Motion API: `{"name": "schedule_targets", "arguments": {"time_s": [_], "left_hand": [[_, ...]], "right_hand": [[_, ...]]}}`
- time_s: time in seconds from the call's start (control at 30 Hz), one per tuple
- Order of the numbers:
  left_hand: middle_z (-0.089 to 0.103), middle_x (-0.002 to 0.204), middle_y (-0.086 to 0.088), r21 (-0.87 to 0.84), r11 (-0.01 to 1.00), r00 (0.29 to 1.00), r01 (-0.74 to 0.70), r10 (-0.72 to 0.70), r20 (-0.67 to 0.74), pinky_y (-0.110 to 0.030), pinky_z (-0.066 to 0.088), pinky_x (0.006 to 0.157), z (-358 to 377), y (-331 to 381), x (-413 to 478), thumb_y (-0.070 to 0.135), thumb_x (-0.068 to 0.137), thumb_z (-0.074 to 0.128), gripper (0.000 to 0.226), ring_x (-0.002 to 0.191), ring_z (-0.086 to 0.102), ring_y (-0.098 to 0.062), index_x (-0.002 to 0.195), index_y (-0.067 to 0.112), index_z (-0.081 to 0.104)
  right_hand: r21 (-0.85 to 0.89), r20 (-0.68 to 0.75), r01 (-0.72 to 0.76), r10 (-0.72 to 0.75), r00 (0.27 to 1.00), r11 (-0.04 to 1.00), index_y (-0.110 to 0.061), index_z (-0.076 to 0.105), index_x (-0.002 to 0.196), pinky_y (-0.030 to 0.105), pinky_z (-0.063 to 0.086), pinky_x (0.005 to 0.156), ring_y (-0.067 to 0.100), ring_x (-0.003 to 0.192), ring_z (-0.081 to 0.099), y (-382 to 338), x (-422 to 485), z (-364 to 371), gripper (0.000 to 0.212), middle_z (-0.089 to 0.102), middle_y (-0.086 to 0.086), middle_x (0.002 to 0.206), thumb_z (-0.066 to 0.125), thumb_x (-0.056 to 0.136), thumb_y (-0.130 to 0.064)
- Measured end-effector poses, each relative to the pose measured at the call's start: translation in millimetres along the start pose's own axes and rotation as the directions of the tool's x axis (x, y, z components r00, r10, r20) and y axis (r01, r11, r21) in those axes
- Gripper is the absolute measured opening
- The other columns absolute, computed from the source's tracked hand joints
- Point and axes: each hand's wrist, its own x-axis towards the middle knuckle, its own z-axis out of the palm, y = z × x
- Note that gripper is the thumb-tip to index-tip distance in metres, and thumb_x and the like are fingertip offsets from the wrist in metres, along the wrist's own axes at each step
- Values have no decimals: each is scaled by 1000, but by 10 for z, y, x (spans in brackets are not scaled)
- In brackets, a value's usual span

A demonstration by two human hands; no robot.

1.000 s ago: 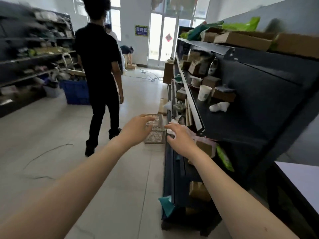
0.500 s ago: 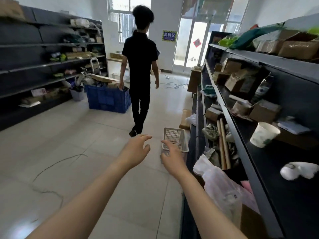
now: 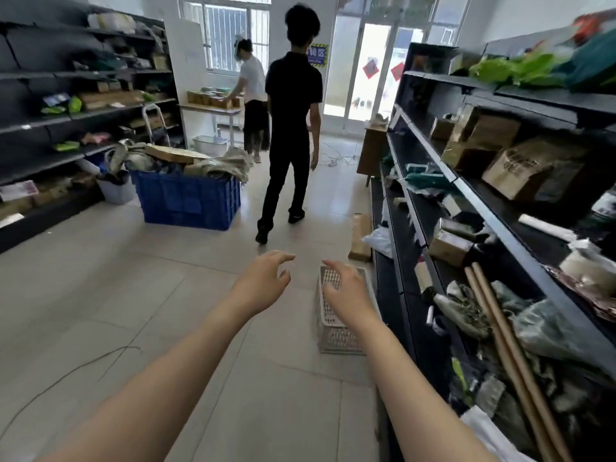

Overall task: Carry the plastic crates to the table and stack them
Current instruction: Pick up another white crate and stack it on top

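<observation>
crate: small white mesh basket sitting on the floor tiles, tucked right against the foot of the dark shelf unit
left hand: fingers spread wide, holding nothing, off to the crate's left
right hand: loosely open, empty, over the crate's far rim
how I'd grab it: one hand per long side, under the rim, lift level
feel: thin perforated plastic, probably light, a bit flexy
heads up: person in black walking ahead in the aisle

- Bare floor is lying open across the lower left.
- A blue crate is blocking centre left.
- A person in black is occupying the aisle ahead.
- Dark shelving is walling the right.
</observation>
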Motion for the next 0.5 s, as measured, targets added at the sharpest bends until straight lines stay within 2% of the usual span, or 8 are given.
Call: {"name": "schedule_targets", "arguments": {"time_s": [0.1,0.23,0.4,0.5], "left_hand": [[45,148,2,44,998,996,-54,51,72,-30,32,110,-39,-234,905,20,97,48,44,135,43,-17,141,20,49],[45,148,-2,55,987,978,-153,143,152,-31,32,111,63,-216,1974,20,97,48,43,134,43,-21,140,19,49],[49,144,-3,1,955,931,-297,290,221,-34,35,111,651,8,3282,20,95,51,42,132,46,-21,137,19,53],[53,142,0,17,942,920,-334,323,223,-32,31,109,1005,82,4000,23,95,50,40,131,47,-20,135,22,54]], "right_hand": [[-1,-33,-38,38,999,999,-28,49,138,32,36,106,16,121,45,2,662,-6,52,43,2,142,49,89,-11],[-4,-122,-123,122,985,992,-30,47,138,30,32,109,16,133,36,241,1374,-208,50,40,0,144,50,92,-13],[11,-228,-194,191,955,981,-30,48,138,26,32,101,17,131,37,762,2442,-470,44,40,0,144,48,95,-18],[69,-263,-229,239,935,971,-29,50,136,31,35,104,19,130,40,1153,3152,-557,39,41,2,143,45,98,-25]]}}
